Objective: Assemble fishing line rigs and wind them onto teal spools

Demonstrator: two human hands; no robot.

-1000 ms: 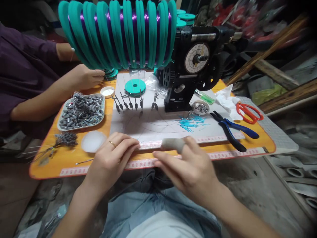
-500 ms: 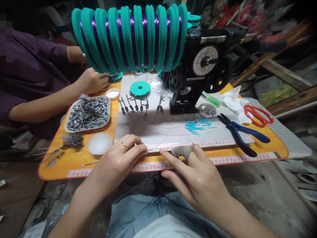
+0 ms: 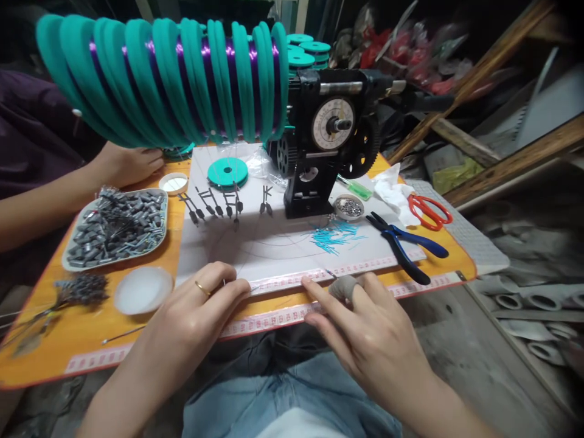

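My left hand (image 3: 194, 307), with a gold ring, rests at the front edge of the white board (image 3: 274, 246). Its thumb and index finger are pinched together; what lies between them is too fine to make out. My right hand (image 3: 365, 310) lies on the same edge, index finger stretched out and thumb apart. A grey finger sleeve (image 3: 343, 288) covers one bent finger, and a small dark tip (image 3: 329, 273) shows beside it. Under both hands runs a pink-and-white measuring tape (image 3: 283, 282) along the board edge. A second measuring tape (image 3: 274, 319) follows the table's front edge.
A black winding machine (image 3: 314, 152) carries a row of teal spools (image 3: 159, 79) with purple line. Pliers (image 3: 404, 246), red scissors (image 3: 429, 212) and blue bits (image 3: 335, 236) lie right. Left are a tray of grey sinkers (image 3: 118, 228), a white dish (image 3: 143, 291) and a co-worker's hand (image 3: 128, 164).
The view has swung to the right, so machine, spools and tray sit further left in it. Both hands stay at the board edge in much the same pose.
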